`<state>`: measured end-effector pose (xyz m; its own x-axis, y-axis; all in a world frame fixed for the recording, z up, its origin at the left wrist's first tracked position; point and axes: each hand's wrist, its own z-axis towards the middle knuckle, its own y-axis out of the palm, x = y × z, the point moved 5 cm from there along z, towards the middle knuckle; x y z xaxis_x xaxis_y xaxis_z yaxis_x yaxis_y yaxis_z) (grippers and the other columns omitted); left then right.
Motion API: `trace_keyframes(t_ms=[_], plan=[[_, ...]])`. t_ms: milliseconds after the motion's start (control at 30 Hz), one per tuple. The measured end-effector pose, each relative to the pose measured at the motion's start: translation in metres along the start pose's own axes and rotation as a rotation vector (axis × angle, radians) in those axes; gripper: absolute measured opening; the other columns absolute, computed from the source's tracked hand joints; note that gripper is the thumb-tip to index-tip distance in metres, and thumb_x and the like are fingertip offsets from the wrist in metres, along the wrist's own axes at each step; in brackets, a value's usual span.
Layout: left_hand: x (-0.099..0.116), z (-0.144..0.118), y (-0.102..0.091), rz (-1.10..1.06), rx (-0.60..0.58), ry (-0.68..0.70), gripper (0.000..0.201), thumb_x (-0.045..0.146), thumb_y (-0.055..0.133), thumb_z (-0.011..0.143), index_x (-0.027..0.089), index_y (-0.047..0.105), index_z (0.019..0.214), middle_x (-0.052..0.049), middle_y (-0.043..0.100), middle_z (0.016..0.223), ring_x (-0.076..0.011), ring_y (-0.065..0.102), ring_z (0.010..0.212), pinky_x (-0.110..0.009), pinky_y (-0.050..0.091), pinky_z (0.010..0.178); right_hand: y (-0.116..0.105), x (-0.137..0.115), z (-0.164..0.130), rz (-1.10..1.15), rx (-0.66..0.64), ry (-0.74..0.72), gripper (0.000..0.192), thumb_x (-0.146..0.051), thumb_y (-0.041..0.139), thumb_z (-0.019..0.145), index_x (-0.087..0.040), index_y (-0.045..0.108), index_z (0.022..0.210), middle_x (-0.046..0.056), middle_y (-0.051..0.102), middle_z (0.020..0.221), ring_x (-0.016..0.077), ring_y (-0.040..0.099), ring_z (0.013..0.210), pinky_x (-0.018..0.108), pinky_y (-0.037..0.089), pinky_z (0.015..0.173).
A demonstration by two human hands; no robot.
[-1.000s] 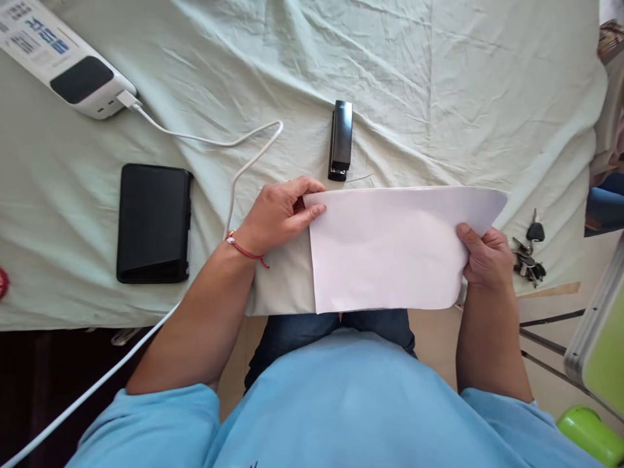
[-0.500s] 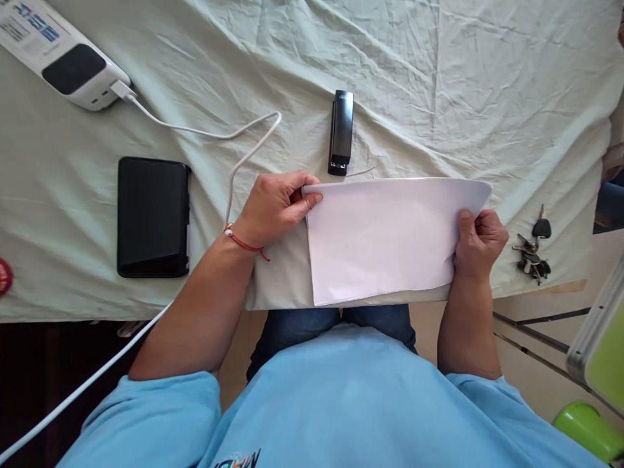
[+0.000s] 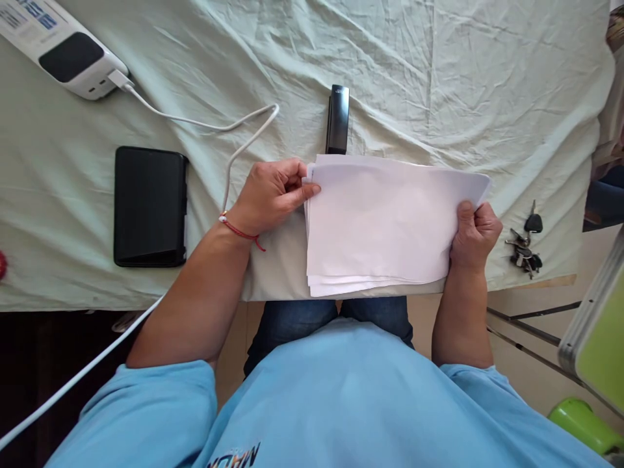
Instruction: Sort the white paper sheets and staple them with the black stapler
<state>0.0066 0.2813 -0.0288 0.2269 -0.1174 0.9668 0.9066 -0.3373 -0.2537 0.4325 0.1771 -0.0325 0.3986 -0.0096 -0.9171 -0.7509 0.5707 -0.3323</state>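
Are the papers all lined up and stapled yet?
Not yet. The stack of white papers is gathered in both hands: the left hand pinches one short edge, the right hand grips the other. The sheets look uneven, with edges fanned out at the near side. The black stapler lies untouched on the cloth behind the stack, so probably no staple.

A makeshift home desk.

A creased cloth [image 3: 439, 78] covers the bench, with a stapler [image 3: 338, 119], a power strip [image 3: 58, 49] and cable [image 3: 205, 123], a black case [image 3: 150, 206] left of the fingers, and keys [image 3: 525, 242] to their right.
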Motion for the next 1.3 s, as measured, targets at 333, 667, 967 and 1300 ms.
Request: trace_keyframes(t_ms=[333,667,967,1300], plan=[[-0.002,-0.001,0.002,-0.04,-0.046,-0.018,0.037,0.048,0.095,0.086,0.021,0.07,0.091,0.002,0.066,0.073,-0.013,0.056,0.065,-0.027,0.042,0.061,0.001,-0.004,0.002,-0.014,0.008,-0.017,0.072,-0.086,0.091,0.089,-0.027,0.053,0.072,-0.005,0.038,0.07,0.0136,0.03,0.069,0.032,0.026,0.06],[0.006,0.0,0.0,0.088,-0.034,0.048,0.053,0.056,0.077,0.106,0.023,0.058,0.069,0.002,0.057,0.059,-0.0122,0.042,0.056,-0.033,0.031,0.057,0.002,-0.005,0.001,-0.033,-0.022,-0.013,0.07,-0.087,0.088,0.092,-0.026,0.057,0.073,-0.005,0.039,0.071,0.0147,0.031,0.073,0.033,0.03,0.065],[0.009,-0.003,-0.001,-0.108,-0.138,0.0,0.03,0.049,0.086,0.095,0.024,0.072,0.086,0.0,0.059,0.068,-0.015,0.048,0.059,-0.033,0.036,0.055,0.002,-0.007,0.001,0.014,-0.035,0.029,0.066,-0.086,0.093,0.085,-0.026,0.067,0.077,-0.003,0.048,0.074,0.0158,0.037,0.074,0.033,0.034,0.066],[0.003,-0.004,-0.004,-0.156,-0.146,-0.01,0.025,0.045,0.085,0.095,0.02,0.085,0.099,-0.001,0.068,0.071,-0.0141,0.053,0.06,-0.029,0.043,0.057,-0.001,-0.005,0.002,0.062,-0.021,0.046,0.062,-0.083,0.097,0.081,-0.025,0.074,0.077,-0.002,0.056,0.074,0.015,0.041,0.071,0.031,0.037,0.062]])
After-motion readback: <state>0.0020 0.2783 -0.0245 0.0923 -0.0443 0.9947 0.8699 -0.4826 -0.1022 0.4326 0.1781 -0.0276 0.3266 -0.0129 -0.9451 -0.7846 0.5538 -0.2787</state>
